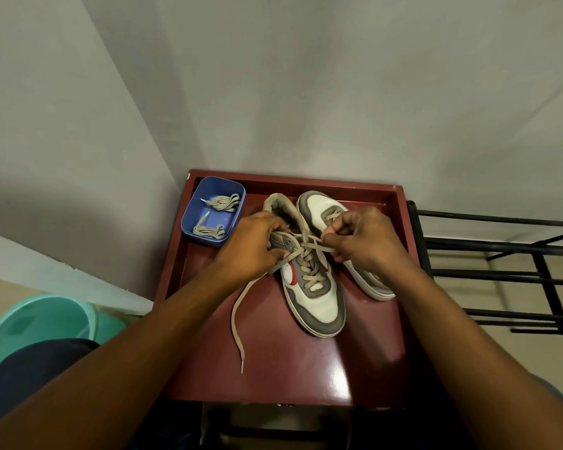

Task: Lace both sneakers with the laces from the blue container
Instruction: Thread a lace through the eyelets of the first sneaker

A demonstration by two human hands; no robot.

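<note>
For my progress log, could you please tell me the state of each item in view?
Near sneaker, laced, ends untied.
Far sneaker, lacing visible, rest partly hidden.
Lace, ends crossed, one trailing loose.
Blue container, open, holding two lace bundles.
Left hand, pinching one lace end.
Right hand, gripping the other end.

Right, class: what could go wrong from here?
1. The lace trails long from the left hand, so its ends may finish uneven.
2. The right hand pulls just above the other sneaker and may shove it.
3. The box sits close to the left hand; a tug could knock it.
</note>
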